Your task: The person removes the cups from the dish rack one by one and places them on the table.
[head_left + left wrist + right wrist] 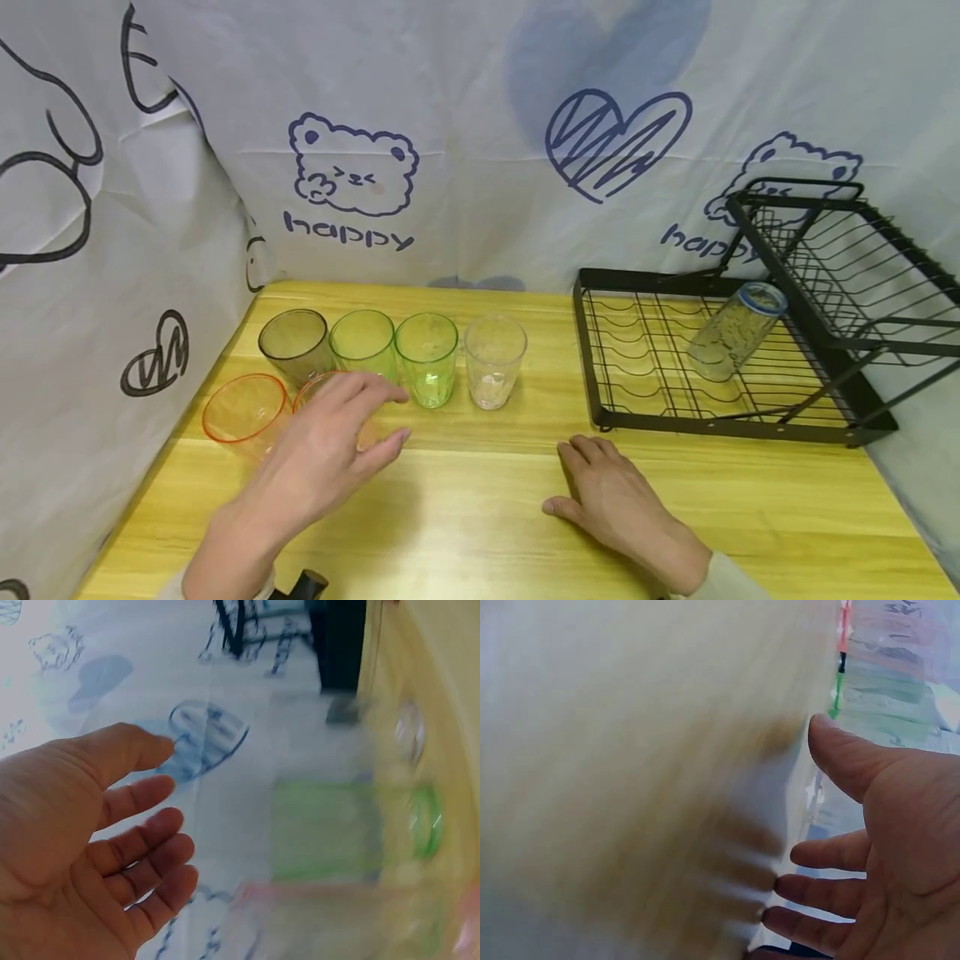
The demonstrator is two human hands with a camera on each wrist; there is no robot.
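Note:
My left hand (322, 446) hovers with loosely bent, spread fingers and nothing in its grasp. It partly hides an orange-rimmed glass (311, 387), while another orange-rimmed glass (243, 412) stands to its left. Behind the hand are a dark grey glass (296, 346) and a green glass (363, 342). Just past its fingertips comes a second green glass (426, 358), then a clear glass (495, 358). Low over the wooden table (480, 533), in front of the rack, my right hand (611, 496) is empty, its fingers relaxed; the right wrist view shows fingertips right at the tabletop.
A black two-tier dish rack (727, 425) stands at the right, its upper basket (892, 250) raised. One patterned, blue-edged glass (727, 337) leans on its lower grid. White printed cloth (480, 192) bounds the table behind and at the left.

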